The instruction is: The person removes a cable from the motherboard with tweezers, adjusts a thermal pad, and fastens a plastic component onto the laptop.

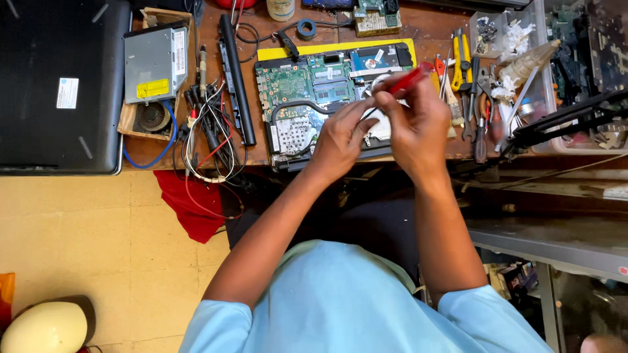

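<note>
head view, right hand gripping red screwdriver, left hand pinching its tip, opened laptop with green board

Wooden workbench — tan tiled floor.

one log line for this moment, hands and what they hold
right hand: grips red screwdriver | left hand: steadies its tip | under: opened laptop

Single head view, steep downward look, close over cluttered workbench, floor left.
</note>
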